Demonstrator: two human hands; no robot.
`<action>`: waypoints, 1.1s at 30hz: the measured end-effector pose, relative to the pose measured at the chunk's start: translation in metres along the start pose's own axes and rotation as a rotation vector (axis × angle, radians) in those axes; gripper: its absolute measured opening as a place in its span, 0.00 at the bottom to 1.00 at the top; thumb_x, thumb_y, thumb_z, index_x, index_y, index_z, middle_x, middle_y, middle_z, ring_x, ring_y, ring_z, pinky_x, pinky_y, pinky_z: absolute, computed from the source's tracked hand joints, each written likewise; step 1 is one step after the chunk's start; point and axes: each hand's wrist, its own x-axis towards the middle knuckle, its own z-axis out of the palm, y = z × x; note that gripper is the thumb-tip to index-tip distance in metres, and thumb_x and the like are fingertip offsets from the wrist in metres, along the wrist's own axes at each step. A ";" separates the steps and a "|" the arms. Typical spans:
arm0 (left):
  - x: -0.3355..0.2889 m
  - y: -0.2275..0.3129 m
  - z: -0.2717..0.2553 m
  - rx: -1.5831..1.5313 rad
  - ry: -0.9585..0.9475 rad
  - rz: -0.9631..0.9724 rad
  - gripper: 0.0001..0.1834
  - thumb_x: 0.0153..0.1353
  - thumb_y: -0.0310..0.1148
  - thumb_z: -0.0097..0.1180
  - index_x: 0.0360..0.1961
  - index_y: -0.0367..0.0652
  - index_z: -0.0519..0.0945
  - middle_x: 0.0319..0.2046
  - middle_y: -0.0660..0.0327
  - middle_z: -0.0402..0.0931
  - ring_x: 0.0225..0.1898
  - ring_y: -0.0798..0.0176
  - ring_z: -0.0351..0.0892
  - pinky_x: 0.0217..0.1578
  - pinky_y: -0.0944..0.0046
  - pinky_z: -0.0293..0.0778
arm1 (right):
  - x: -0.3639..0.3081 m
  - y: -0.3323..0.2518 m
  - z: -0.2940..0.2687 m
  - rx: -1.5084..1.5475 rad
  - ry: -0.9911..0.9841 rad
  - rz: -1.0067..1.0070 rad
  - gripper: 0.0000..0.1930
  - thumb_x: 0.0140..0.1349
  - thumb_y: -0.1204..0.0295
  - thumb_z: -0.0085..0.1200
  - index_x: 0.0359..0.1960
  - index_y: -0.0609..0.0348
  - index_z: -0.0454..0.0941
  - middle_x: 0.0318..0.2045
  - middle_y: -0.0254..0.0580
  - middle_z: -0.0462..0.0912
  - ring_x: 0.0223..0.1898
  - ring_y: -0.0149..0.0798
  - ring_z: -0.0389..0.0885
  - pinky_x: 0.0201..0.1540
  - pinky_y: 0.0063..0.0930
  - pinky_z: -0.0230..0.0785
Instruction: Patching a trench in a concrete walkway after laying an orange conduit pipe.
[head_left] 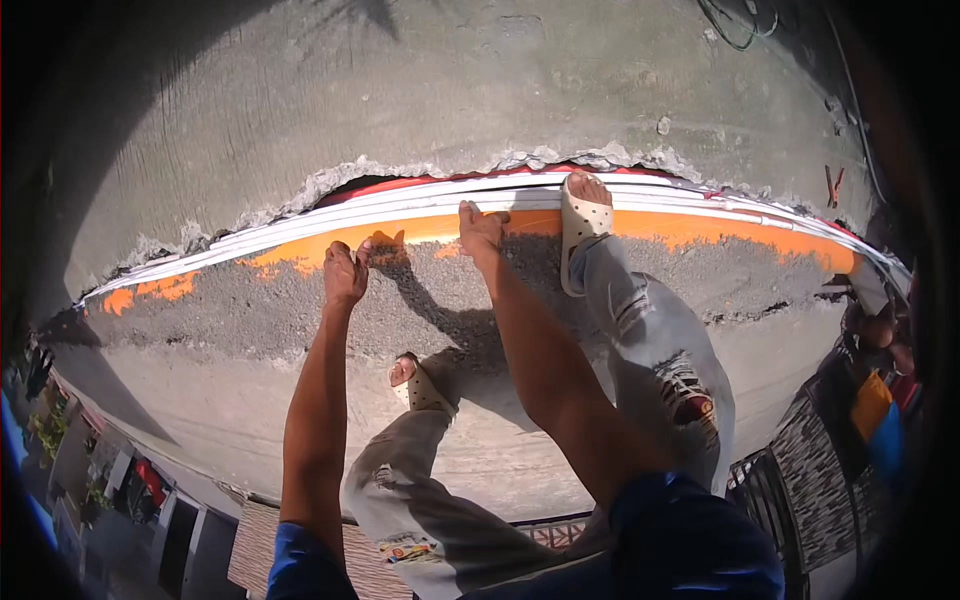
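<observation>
blue short sleeves (pixel 695 535) are gleaming, ripped pale jeans (pixel 660 335) are flashing bright patches (pixel 405 551), cream clogs (pixel 588 220) are showing dark holes!

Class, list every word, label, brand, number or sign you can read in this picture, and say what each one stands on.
No text can be read anywhere in this picture.
White pipes: no readable lettering.
Orange pipe: no readable lettering.
Colored patch on the jeans: too small and blurred to tell whether its marks are letters.
</observation>
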 end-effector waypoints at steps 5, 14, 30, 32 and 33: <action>0.124 -0.027 0.039 0.054 0.102 0.128 0.34 0.55 0.58 0.51 0.40 0.30 0.66 0.40 0.43 0.66 0.44 0.42 0.66 0.44 0.49 0.64 | 0.057 -0.042 0.056 -0.341 0.344 -0.150 0.56 0.57 0.40 0.43 0.53 0.97 0.36 0.50 0.87 0.59 0.58 0.69 0.58 0.65 0.42 0.43; 0.151 -0.045 0.071 0.286 0.125 0.197 0.33 0.56 0.61 0.45 0.36 0.34 0.64 0.34 0.43 0.68 0.39 0.39 0.69 0.40 0.46 0.67 | 0.104 -0.027 0.094 -0.266 0.775 -0.404 0.46 0.59 0.51 0.50 0.59 0.84 0.41 0.31 0.65 0.78 0.36 0.59 0.78 0.45 0.42 0.69; 0.183 -0.111 0.095 0.631 0.166 0.298 0.15 0.60 0.41 0.42 0.35 0.38 0.68 0.29 0.47 0.73 0.32 0.44 0.75 0.34 0.48 0.70 | 0.114 -0.052 0.124 0.441 0.450 0.090 0.49 0.45 0.78 0.58 0.64 0.72 0.35 0.28 0.59 0.78 0.34 0.53 0.77 0.46 0.43 0.66; 0.171 -0.083 0.089 0.578 0.147 0.332 0.15 0.60 0.40 0.42 0.36 0.37 0.67 0.30 0.45 0.73 0.33 0.43 0.76 0.35 0.48 0.71 | 0.110 -0.043 0.119 0.326 0.555 0.025 0.53 0.45 0.78 0.58 0.63 0.69 0.25 0.32 0.62 0.76 0.36 0.55 0.76 0.46 0.43 0.66; 0.173 -0.070 0.093 0.549 0.162 0.365 0.15 0.60 0.40 0.42 0.36 0.37 0.67 0.30 0.45 0.73 0.33 0.43 0.76 0.35 0.48 0.71 | 0.115 -0.038 0.112 0.212 0.638 -0.028 0.58 0.45 0.78 0.59 0.61 0.66 0.14 0.37 0.65 0.74 0.37 0.56 0.76 0.45 0.42 0.67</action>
